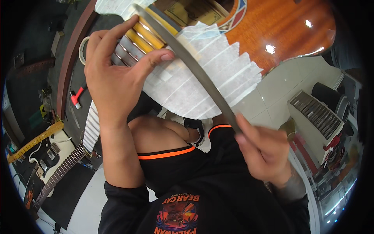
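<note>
An orange-brown acoustic guitar [280,31] lies at the top, with white masking paper [230,66] over part of it. Yellow strips and shiny frets show on its fretboard [144,39]. A long grey flat file [198,78] crosses the fretboard and paper diagonally. My right hand [265,152] grips the file's lower end, slightly blurred. My left hand [113,74] lies on the fretboard, thumb and index finger spread, the index fingertip touching the file near its far end and the thumb just beside it; its other fingers are bent and partly hidden.
A dark workbench [68,128] on the left has a red hammer [80,95], a tape roll [83,52] and a cream electric guitar [50,163]. My bare knee [159,132] is below the guitar. At right stands a slotted tool box [311,121] with several flat tools.
</note>
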Action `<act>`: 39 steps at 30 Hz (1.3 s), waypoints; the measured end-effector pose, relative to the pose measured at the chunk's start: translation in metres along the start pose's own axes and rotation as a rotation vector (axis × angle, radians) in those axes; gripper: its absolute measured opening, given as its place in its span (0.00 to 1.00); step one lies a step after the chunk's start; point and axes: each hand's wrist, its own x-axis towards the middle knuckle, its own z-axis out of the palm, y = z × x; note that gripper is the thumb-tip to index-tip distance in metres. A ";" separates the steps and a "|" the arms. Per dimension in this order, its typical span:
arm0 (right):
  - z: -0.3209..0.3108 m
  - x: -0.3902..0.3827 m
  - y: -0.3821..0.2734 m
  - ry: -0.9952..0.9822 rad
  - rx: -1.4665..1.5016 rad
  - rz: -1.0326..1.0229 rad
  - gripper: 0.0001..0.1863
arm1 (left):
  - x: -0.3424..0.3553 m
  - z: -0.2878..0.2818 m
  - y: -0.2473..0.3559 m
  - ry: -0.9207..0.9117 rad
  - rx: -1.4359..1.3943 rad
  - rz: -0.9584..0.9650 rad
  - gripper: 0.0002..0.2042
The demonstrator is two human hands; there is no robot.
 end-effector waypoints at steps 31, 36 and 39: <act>0.009 -0.070 -0.007 0.051 -0.247 -0.019 0.29 | 0.005 0.004 0.006 -0.039 0.078 0.054 0.32; 0.009 -0.061 -0.017 0.011 -0.364 -0.001 0.29 | 0.002 0.009 0.000 0.101 -0.035 0.166 0.32; 0.015 -0.036 -0.025 0.028 -0.413 -0.006 0.29 | 0.004 0.007 0.007 0.002 0.016 0.098 0.32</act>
